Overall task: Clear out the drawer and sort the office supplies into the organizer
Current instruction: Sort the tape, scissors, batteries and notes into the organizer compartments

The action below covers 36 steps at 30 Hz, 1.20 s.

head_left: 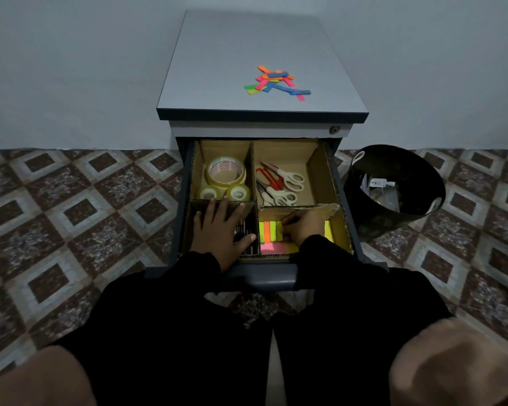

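Sticky-note pads (272, 231), neon strips of yellow, orange and green with a pink pad just in front of them, lie flat in the near right compartment of the brown cardboard organizer (321, 171) that fills the open grey metal drawer (261, 278). The strips stand side by side with their long axis running away from the person, and the row extends left to right.

The right hand (302, 225) is directly on this row, at its right part, with fingers bent down onto the pads. It seems to pinch or press one strip, but the fingertips are dark and I cannot tell the exact grip. So the pads lie under and just to the left of this hand. The left hand (220, 227) is near but in the neighbour compartment, spread flat with straight fingers over some dark pens (244, 231), resting on them and on the cardboard divider.

Behind, the far left compartment holds three clear tape rolls (226, 172); the far right one holds several scissors with white and red handles (282, 183).

On the grey cabinet top (217, 83), well apart from both hands, lies a loose heap of colourful flat paper strips (276, 82). I judge these are still to sort, and the right hand is nearer to them. A black round bin (393, 189) stands on the tiled floor at the right.
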{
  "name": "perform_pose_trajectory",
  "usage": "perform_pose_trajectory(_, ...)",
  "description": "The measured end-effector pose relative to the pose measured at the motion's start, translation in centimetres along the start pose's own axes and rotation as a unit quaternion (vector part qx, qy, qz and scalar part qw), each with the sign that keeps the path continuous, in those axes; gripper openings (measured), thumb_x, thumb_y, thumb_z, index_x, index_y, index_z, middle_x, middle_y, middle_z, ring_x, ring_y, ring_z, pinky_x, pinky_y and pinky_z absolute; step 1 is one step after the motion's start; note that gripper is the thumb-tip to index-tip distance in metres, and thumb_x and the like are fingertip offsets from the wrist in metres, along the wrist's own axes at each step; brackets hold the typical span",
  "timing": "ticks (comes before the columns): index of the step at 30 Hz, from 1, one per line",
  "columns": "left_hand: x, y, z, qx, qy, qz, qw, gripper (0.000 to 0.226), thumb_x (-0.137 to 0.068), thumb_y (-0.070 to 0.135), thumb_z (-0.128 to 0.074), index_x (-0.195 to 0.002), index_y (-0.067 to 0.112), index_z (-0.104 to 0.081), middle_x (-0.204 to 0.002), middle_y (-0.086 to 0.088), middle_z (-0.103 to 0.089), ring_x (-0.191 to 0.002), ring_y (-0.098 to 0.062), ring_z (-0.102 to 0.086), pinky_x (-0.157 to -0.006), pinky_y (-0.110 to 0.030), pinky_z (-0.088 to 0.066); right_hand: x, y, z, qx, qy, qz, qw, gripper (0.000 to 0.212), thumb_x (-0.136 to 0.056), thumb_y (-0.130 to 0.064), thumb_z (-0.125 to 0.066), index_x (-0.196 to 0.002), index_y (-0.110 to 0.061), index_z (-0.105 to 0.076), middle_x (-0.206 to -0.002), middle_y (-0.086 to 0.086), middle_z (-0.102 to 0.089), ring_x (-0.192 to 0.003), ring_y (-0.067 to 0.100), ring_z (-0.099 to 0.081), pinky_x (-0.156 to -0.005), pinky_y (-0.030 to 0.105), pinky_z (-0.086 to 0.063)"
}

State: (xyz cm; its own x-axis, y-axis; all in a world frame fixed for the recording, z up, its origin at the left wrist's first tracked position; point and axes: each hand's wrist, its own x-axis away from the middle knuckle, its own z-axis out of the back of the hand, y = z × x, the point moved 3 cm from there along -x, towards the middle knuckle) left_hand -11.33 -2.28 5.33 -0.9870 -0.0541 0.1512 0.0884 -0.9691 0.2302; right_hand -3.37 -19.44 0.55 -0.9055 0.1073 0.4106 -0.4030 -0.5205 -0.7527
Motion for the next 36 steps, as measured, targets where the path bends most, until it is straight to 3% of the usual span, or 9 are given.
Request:
perform_pose_trajectory(3,0.0,0.0,0.0,0.002,0.004,-0.001,1.000,0.068,-0.092,0.057,-0.039,-0.149,0.032,-0.013,-0.159,-0.001,-0.002,-0.145,-0.023,0.007,-0.115,-0.049,-0.001,0.8,-0.4,0.5,-0.008,-0.007,-0.009,1.000,0.034,-0.078,0.006,-0.064,-0.055,-0.018,-0.058,-0.082,0.014,-0.067,-0.086,0.033,-0.066,-0.081,0.047,-0.055)
perform_pose_trajectory(8,0.0,0.0,-0.1,0.005,0.003,-0.002,1.000,0.068,-0.092,0.057,-0.040,-0.149,0.031,-0.013,-0.159,-0.001,-0.002,-0.145,-0.024,0.007,-0.115,-0.049,-0.001,1.6,-0.6,0.8,-0.068,-0.020,-0.029,0.997,0.030,-0.085,0.008,-0.059,-0.062,-0.012,-0.058,-0.068,0.009,-0.059,-0.058,0.019,-0.057,-0.069,0.039,-0.056)
perform_pose_trajectory(14,0.0,0.0,0.0,-0.002,-0.001,-0.002,1.000,0.068,-0.092,0.057,-0.039,-0.149,0.031,-0.012,-0.159,-0.001,-0.001,-0.145,-0.024,0.007,-0.116,-0.049,0.000,1.8,-0.7,1.0,-0.074,0.000,-0.037,0.997,0.029,-0.080,0.010,-0.061,-0.061,-0.012,-0.056,-0.076,0.013,-0.063,-0.076,0.028,-0.063,-0.076,0.045,-0.057)
perform_pose_trajectory(17,0.0,0.0,0.0,-0.004,-0.002,-0.002,1.000,0.068,-0.092,0.056,-0.039,-0.150,0.031,-0.011,-0.159,-0.001,0.000,-0.145,-0.024,0.007,-0.116,-0.049,0.000,1.8,-0.6,1.3,-0.060,0.016,-0.032,0.998,0.029,-0.078,0.009,-0.061,-0.061,-0.015,-0.057,-0.069,0.008,-0.062,-0.081,0.032,-0.067,-0.077,0.046,-0.057)
perform_pose_trajectory(21,0.0,0.1,0.1,-0.004,-0.001,-0.001,1.000,0.068,-0.092,0.056,-0.040,-0.149,0.031,-0.013,-0.159,-0.001,-0.002,-0.145,-0.023,0.006,-0.116,-0.049,0.000,2.1,-0.8,1.9,-0.077,0.003,-0.027,0.997,0.029,-0.081,0.008,-0.060,-0.063,-0.015,-0.054,-0.067,0.004,-0.058,-0.064,0.021,-0.059,-0.070,0.039,-0.056)
perform_pose_trajectory(26,-0.2,0.1,1.5,0.022,0.052,0.003,0.998,0.061,-0.091,0.053,-0.045,-0.144,0.030,-0.029,-0.155,0.001,-0.021,-0.142,-0.020,-0.016,-0.114,-0.042,-0.009,2.8,-2.2,4.3,-0.097,-0.048,0.031,0.994,0.029,-0.079,0.011,-0.061,-0.065,-0.013,-0.054,-0.065,0.002,-0.057,-0.058,0.012,-0.050,-0.053,0.024,-0.042)
perform_pose_trajectory(30,-1.7,0.8,4.6,0.073,0.103,-0.015,0.992,0.054,-0.089,0.045,-0.052,-0.139,0.027,-0.040,-0.145,0.001,-0.039,-0.134,-0.021,-0.033,-0.109,-0.038,-0.016,2.3,-4.9,7.3,-0.094,-0.053,0.101,0.989,0.029,-0.078,0.014,-0.062,-0.066,-0.011,-0.055,-0.071,0.000,-0.058,-0.067,0.009,-0.054,-0.058,0.015,-0.046)
perform_pose_trajectory(33,-4.0,1.4,7.8,0.103,0.162,-0.028,0.981,0.061,-0.079,0.054,-0.047,-0.129,0.019,-0.054,-0.129,-0.005,-0.056,-0.120,-0.027,-0.049,-0.100,-0.040,-0.033,1.3,-7.9,9.7,-0.084,-0.044,0.136,0.986,0.029,-0.081,0.014,-0.057,-0.069,-0.012,-0.054,-0.072,0.002,-0.057,-0.065,0.011,-0.053,-0.060,0.017,-0.045)
perform_pose_trajectory(36,-6.4,2.1,10.8,0.109,0.179,-0.024,0.977,0.056,-0.084,0.050,-0.051,-0.132,0.021,-0.051,-0.130,-0.005,-0.055,-0.120,-0.026,-0.049,-0.102,-0.038,-0.034,-0.2,-11.0,11.7,-0.091,-0.027,0.164,0.982,0.025,-0.082,0.014,-0.056,-0.073,-0.010,-0.056,-0.072,0.001,-0.059,-0.066,0.009,-0.056,-0.056,0.012,-0.046)
